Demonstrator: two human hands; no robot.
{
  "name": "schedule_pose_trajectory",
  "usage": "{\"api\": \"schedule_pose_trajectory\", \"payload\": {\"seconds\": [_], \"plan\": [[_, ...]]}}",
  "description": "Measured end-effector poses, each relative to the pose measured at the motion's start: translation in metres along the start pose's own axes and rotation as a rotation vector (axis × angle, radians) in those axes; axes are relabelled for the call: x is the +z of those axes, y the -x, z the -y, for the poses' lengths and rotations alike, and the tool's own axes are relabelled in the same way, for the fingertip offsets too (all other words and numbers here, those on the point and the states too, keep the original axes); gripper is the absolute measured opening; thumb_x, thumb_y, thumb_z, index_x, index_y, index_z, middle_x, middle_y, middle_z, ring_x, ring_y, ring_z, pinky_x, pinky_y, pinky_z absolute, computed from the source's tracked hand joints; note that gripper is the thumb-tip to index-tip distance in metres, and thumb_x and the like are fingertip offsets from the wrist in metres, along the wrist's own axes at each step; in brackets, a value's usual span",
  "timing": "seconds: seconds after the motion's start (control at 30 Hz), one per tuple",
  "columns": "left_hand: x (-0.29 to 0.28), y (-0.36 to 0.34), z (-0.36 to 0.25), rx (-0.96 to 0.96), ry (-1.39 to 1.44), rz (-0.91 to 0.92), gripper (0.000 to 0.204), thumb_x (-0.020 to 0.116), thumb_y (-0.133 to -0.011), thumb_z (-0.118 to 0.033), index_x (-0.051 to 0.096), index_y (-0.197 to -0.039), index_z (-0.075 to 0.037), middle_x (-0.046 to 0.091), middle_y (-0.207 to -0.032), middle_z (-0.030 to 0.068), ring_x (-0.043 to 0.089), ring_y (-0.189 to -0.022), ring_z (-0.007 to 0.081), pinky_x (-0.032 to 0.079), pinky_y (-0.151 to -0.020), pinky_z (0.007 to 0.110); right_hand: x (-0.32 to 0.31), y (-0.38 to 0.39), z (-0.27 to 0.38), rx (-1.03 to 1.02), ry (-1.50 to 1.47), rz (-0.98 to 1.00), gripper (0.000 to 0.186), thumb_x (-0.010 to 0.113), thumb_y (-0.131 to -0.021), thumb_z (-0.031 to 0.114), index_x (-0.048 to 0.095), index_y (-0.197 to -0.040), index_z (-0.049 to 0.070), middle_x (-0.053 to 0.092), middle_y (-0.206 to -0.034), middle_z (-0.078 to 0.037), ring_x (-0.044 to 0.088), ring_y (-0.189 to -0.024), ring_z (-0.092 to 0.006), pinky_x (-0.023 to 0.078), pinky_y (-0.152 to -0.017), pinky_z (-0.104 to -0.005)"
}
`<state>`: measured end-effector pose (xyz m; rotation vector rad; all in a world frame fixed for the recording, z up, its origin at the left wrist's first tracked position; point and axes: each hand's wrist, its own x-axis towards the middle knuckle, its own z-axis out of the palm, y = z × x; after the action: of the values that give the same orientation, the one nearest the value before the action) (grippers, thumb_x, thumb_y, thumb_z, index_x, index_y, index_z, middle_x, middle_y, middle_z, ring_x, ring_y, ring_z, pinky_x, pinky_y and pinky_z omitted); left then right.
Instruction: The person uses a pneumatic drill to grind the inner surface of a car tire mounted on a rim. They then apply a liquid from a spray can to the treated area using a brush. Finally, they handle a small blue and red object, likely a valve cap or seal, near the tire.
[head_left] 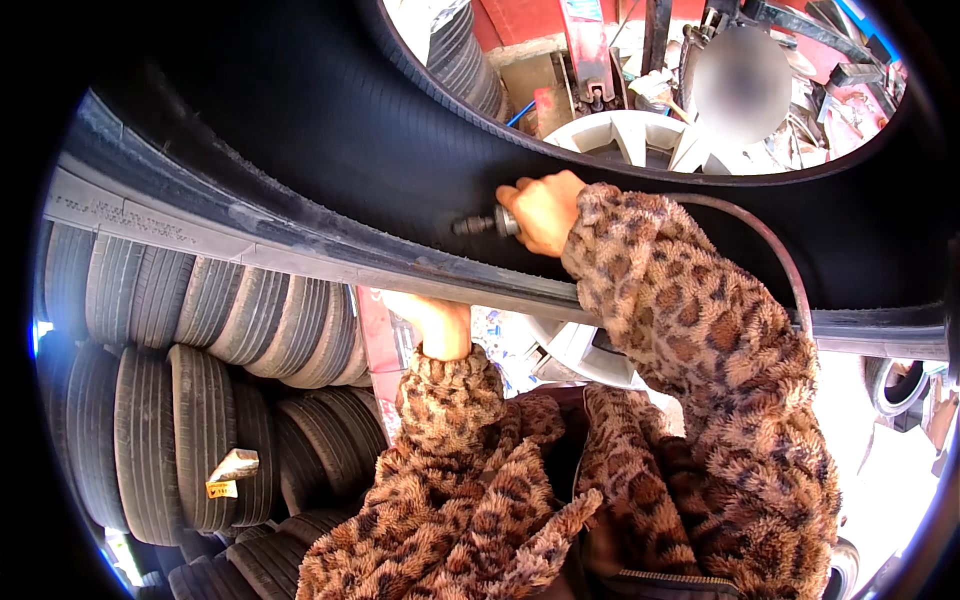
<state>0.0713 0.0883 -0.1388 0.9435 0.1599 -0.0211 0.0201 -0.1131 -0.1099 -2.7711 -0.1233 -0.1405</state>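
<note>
A large black tire (300, 130) spans the upper view, its dark inner surface facing me. My right hand (540, 212) is closed around a small metal air tool (475, 224), whose nose points left against the tire's inner wall; a hose (750, 222) runs from behind my wrist and down to the right. My left hand (442, 325) is lower, at the underside of the tire's near edge, with its fingers hidden. Both forearms are in fuzzy leopard-print sleeves.
Stacked used tires (145, 430) fill the left side. Silver alloy wheels (628, 135) show beyond and below the tire, with red equipment (590, 40) and clutter behind. A blurred round patch covers part of the upper right. A loose tire (880, 400) stands at right.
</note>
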Motion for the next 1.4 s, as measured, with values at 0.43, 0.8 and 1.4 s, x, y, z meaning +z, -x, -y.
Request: {"api": "schedule_pose_trajectory", "payload": {"seconds": [0.43,0.8,1.4], "plan": [[0.004,0.003,0.003,-0.119,0.141,0.037,0.036,0.045,-0.098,-0.049,0.058,-0.095,-0.016,0.059,-0.099,-0.0025,0.053,-0.091,0.0167,0.047,-0.082,0.035,-0.006,0.010,0.001,0.016,-0.007,0.048,0.036,0.070,-0.072,0.019,0.062,-0.104,0.005,0.068,-0.092,-0.016,0.070,-0.082,-0.0344,0.057,-0.071,-0.0448],[-0.018,-0.010,0.010,-0.012,0.007,0.143,0.039,0.044,-0.099,-0.048,0.053,-0.117,-0.015,0.055,-0.115,0.0003,0.053,-0.104,0.0200,0.047,-0.090,0.037,-0.006,0.005,0.006,0.029,-0.014,0.019,0.036,0.071,-0.073,0.022,0.062,-0.104,0.005,0.068,-0.093,-0.017,0.070,-0.082,-0.0355,0.057,-0.071,-0.0453],[0.029,0.015,-0.001,-0.003,-0.001,0.082,0.037,0.043,-0.099,-0.049,0.055,-0.101,-0.014,0.058,-0.100,-0.0002,0.054,-0.089,0.0180,0.048,-0.080,0.036,-0.017,-0.007,0.005,0.130,-0.061,-0.072,0.034,0.068,-0.075,0.017,0.059,-0.104,0.002,0.067,-0.092,-0.021,0.069,-0.083,-0.0378,0.057,-0.073,-0.0462]]}}
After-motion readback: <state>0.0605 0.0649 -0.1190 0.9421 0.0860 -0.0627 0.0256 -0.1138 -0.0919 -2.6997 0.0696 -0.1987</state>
